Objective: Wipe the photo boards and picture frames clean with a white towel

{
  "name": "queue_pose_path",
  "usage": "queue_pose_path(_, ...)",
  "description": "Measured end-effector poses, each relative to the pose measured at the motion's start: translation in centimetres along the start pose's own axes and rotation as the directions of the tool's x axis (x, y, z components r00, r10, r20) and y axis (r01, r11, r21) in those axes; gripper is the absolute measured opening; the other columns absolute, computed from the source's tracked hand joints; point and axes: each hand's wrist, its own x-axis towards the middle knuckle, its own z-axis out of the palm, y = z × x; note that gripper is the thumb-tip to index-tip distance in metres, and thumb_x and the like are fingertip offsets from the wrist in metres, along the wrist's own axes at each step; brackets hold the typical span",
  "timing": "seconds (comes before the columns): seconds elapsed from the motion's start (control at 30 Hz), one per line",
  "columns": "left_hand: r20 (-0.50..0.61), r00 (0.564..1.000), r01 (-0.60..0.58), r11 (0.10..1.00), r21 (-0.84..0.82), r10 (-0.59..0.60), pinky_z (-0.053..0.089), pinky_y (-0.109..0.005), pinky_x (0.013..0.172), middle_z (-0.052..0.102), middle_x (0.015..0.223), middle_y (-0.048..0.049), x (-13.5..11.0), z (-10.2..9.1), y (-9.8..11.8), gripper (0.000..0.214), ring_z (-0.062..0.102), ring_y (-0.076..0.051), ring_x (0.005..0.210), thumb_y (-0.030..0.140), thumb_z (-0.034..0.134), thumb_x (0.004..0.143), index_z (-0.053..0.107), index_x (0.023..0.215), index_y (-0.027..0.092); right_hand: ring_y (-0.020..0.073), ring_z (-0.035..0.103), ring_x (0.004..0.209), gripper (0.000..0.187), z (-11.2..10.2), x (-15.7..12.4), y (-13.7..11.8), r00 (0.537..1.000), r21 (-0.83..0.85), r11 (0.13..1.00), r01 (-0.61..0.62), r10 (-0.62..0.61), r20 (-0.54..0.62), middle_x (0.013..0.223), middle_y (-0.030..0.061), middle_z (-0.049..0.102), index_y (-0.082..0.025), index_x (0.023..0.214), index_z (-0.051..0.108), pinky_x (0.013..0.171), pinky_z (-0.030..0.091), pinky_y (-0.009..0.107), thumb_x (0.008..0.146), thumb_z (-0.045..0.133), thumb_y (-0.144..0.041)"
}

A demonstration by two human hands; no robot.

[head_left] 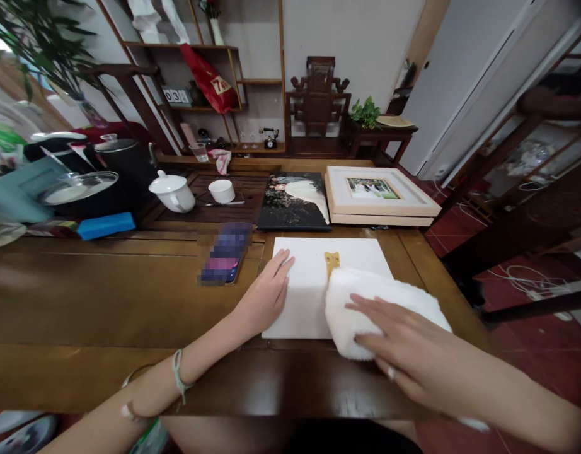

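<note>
Cloth [399, 291] directly under right hand [406, 347], long axis sideways | left hand [266, 295] farther left, flat on white panel [309, 315], fingers unclenched | right grip: can't tell

Pale wall [361, 44] behind wooden shelving [259, 81]; dark carved chair [319, 94] beside side table [389, 132]; red tiled floor [517, 353].

Head cam looks fwd & down from above near edge of table [106, 302], close over L hand [266, 293] & R hand [399, 334], w/ shelf [259, 81] & chair [318, 94] past far edge.
</note>
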Motion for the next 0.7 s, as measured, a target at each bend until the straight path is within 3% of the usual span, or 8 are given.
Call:
queue_pose_path(0.1,0.006,1.0,-0.005,1.0,-0.001,0.005,0.027,-0.048,0.118,0.033,0.155,-0.0156,0.0,0.0,-0.1,0.045,0.023,-0.026,0.146,0.022,0.028,0.101,0.039,0.143,0.014,0.0295,0.063,0.103,0.036,-1.4,0.1,0.0,0.993,0.013,0.996,-0.086,0.085,0.088,0.121,0.0145,0.061,-0.024,0.103,0.062,0.078,0.052,0.039,0.074,0.051,-0.007)
queue_pose_path(0.2,0.005,1.0,-0.01,1.0,0.001,0.01,0.028,-0.049,0.118,0.032,0.155,-0.0164,-0.1,-0.1,-0.1,0.045,0.024,-0.027,0.146,0.021,0.028,0.1,0.039,0.143,0.014,0.0232,0.062,0.077,0.027,-1.6,3.2,2.8,0.959,-0.07,0.967,-0.245,0.253,0.13,0.091,0.0094,0.063,-0.02,0.098,0.06,0.064,0.045,0.032,0.08,0.045,-0.007)
queue_pose_path(0.33,-0.001,1.0,-0.006,1.0,-0.008,0.005,0.028,-0.05,0.118,0.033,0.154,-0.017,-0.1,0.0,-0.1,0.044,0.025,-0.027,0.146,0.021,0.029,0.1,0.04,0.142,0.013,0.0228,0.059,0.083,0.025,-0.6,8.3,5.9,0.938,-0.09,0.933,-0.348,0.346,-0.038,0.093,0.0108,0.061,-0.016,0.098,0.059,0.069,0.042,0.031,0.085,0.04,-0.008)
queue_pose_path(0.43,0.011,1.0,0.004,0.999,-0.038,-0.004,0.026,-0.05,0.118,0.032,0.154,-0.0178,0.0,-0.1,-0.1,0.044,0.024,-0.026,0.146,0.021,0.029,0.1,0.039,0.141,0.012,0.0292,0.057,0.103,0.034,0.6,10.7,5.8,0.967,-0.112,0.961,-0.253,0.249,-0.051,0.107,0.0159,0.061,-0.014,0.107,0.061,0.083,0.044,0.04,0.08,0.043,-0.005)
queue_pose_path(0.5,0.012,1.0,0.012,0.997,-0.074,-0.011,0.025,-0.05,0.118,0.033,0.153,-0.0185,0.1,-0.2,-0.3,0.044,0.025,-0.026,0.146,0.021,0.029,0.099,0.039,0.142,0.012,0.0354,0.048,0.122,0.04,1.3,11.2,4.7,0.992,-0.145,0.981,-0.128,0.125,-0.026,0.121,0.0199,0.058,-0.013,0.115,0.061,0.096,0.039,0.05,0.079,0.047,-0.005)
queue_pose_path(0.6,0.001,1.0,-0.018,0.991,-0.134,0.018,0.026,-0.051,0.118,0.035,0.152,-0.0173,0.2,-0.2,-0.6,0.046,0.025,-0.025,0.146,0.019,0.031,0.098,0.038,0.143,0.015,0.0409,0.036,0.134,0.04,2.0,10.3,2.3,0.997,-0.151,0.986,0.072,-0.071,0.013,0.136,0.0216,0.05,-0.015,0.118,0.064,0.105,0.028,0.062,0.081,0.051,-0.008)
queue_pose_path(0.7,0.003,1.0,-0.022,0.99,-0.14,0.022,0.027,-0.05,0.118,0.034,0.153,-0.0182,0.2,-0.2,-0.8,0.046,0.025,-0.025,0.146,0.018,0.031,0.097,0.037,0.143,0.013,0.0404,0.037,0.134,0.037,1.8,7.9,0.1,0.98,-0.06,0.978,0.197,-0.196,0.029,0.138,0.0199,0.049,-0.02,0.115,0.066,0.106,0.029,0.063,0.081,0.056,-0.012)
